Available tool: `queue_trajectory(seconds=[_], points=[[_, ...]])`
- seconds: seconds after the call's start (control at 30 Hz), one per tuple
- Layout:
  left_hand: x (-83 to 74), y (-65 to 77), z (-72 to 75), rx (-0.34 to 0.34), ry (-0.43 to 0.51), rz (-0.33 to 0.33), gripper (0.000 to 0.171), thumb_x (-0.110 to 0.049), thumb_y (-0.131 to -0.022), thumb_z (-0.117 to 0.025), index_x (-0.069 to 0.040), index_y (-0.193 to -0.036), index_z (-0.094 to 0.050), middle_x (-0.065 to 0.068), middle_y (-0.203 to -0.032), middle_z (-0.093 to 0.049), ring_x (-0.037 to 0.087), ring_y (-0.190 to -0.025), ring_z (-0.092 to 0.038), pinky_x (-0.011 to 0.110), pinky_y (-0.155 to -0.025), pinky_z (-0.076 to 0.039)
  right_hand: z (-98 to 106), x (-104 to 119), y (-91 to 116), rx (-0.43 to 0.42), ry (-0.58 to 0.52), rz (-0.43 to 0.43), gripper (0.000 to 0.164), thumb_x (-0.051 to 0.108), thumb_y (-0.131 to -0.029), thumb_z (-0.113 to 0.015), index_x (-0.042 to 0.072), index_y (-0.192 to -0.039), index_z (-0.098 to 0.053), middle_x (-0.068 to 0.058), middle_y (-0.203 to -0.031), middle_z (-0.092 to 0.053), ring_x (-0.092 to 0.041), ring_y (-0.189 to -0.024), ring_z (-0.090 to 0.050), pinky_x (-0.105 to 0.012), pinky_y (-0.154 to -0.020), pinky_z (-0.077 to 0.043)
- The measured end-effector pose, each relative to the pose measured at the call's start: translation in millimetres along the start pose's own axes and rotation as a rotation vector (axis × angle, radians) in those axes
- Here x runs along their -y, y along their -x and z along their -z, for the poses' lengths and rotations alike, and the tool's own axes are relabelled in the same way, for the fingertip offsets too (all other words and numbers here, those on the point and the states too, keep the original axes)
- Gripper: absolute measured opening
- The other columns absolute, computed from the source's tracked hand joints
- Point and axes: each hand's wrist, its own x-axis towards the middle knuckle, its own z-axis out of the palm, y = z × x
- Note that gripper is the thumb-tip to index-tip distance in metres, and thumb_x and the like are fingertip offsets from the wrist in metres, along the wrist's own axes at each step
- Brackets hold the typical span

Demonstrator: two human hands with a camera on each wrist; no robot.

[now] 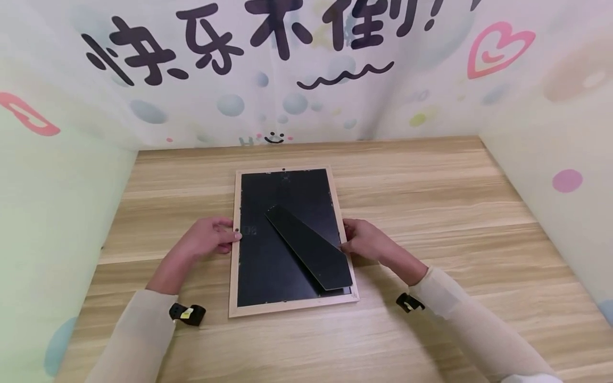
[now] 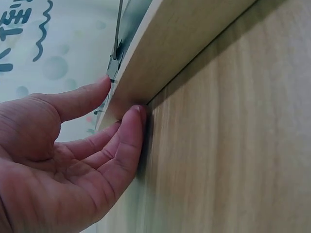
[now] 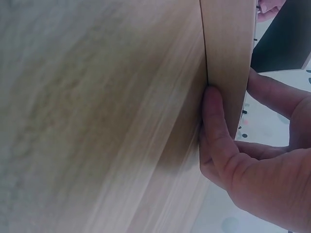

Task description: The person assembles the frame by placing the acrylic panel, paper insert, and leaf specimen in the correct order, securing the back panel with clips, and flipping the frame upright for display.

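Observation:
A picture frame [image 1: 233,282] with a pale wooden border lies back side up on the table. Its black backing board [image 1: 261,266] carries a black easel stand [image 1: 311,250], set slantwise and raised a little at its wide lower end. At the left border my left hand [image 1: 210,236] grips the frame, thumb on the top edge and fingertips low against the side, as the left wrist view shows. My right hand [image 1: 369,242] grips the opposite border the same way; in the right wrist view its fingertips [image 3: 214,104] touch the frame's side down by the tabletop.
The wood-grain table [image 1: 431,197] runs back to a printed white backdrop [image 1: 282,106] with dark lettering. Pale side panels [image 1: 551,133] stand to the left and right. Black straps [image 1: 191,315] sit at both sleeves.

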Motion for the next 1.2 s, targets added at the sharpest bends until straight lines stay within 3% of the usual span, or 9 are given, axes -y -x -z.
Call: queue_trajectory(seconds=[0.2,0.4,0.63,0.77,0.97,1.2], points=[[-0.3,-3.0,3.9,0.005,0.007,0.001,0.061,-0.014,-0.090,-0.070,0.013,-0.136,-0.040,0.011,-0.095,-0.066,0.010,-0.072,-0.064,0.026,-0.070,-0.058,0,3,0,0.001,0.040,-0.016,0.039,0.000,-0.081,-0.068,0.001,-0.120,-0.061,-0.009,-0.086,-0.064,-0.016,-0.071,-0.057,-0.025,-0.064,-0.049],[-7.5,-5.6,2.5,-0.001,-0.050,0.011,0.063,-0.018,-0.087,-0.072,0.010,-0.134,-0.041,0.011,-0.096,-0.067,0.012,-0.069,-0.064,0.027,-0.068,-0.057,3,1,1,-0.011,0.081,0.003,0.034,0.000,-0.080,-0.068,0.003,-0.114,-0.063,-0.007,-0.085,-0.065,-0.016,-0.070,-0.057,-0.027,-0.064,-0.047],[-16.3,-4.9,-4.7,-0.025,-0.194,-0.038,0.037,-0.009,-0.087,-0.069,0.011,-0.109,-0.048,0.007,-0.071,-0.064,0.012,-0.057,-0.059,0.027,-0.060,-0.054,2,0,0,0.004,0.056,0.017,0.037,0.000,-0.079,-0.068,0.002,-0.116,-0.063,-0.008,-0.085,-0.065,-0.016,-0.070,-0.057,-0.027,-0.063,-0.047],[-21.6,-2.5,-8.5,-0.058,-0.279,-0.038,0.026,-0.008,-0.088,-0.068,0.009,-0.101,-0.052,0.008,-0.069,-0.063,0.012,-0.058,-0.059,0.027,-0.058,-0.050,1,1,1,0.002,0.046,0.016,0.038,-0.001,-0.080,-0.068,0.002,-0.117,-0.062,-0.008,-0.085,-0.065,-0.016,-0.070,-0.057,-0.027,-0.063,-0.048],[-23.8,-0.5,-10.9,-0.079,-0.336,-0.029,0.027,-0.011,-0.090,-0.067,0.008,-0.103,-0.052,0.008,-0.071,-0.062,0.015,-0.062,-0.058,0.026,-0.058,-0.048,1,0,1,-0.006,0.057,0.019,0.041,0.001,-0.080,-0.069,0.003,-0.121,-0.062,-0.009,-0.088,-0.067,-0.017,-0.074,-0.058,-0.026,-0.066,-0.047],[-20.7,0.0,-12.3,-0.073,-0.303,-0.033,0.030,-0.011,-0.090,-0.066,0.009,-0.106,-0.050,0.012,-0.075,-0.064,0.016,-0.063,-0.059,0.027,-0.058,-0.049,1,-2,0,-0.006,0.081,0.016,0.041,0.003,-0.081,-0.070,0.003,-0.121,-0.062,-0.009,-0.088,-0.066,-0.019,-0.076,-0.057,-0.027,-0.067,-0.047]])
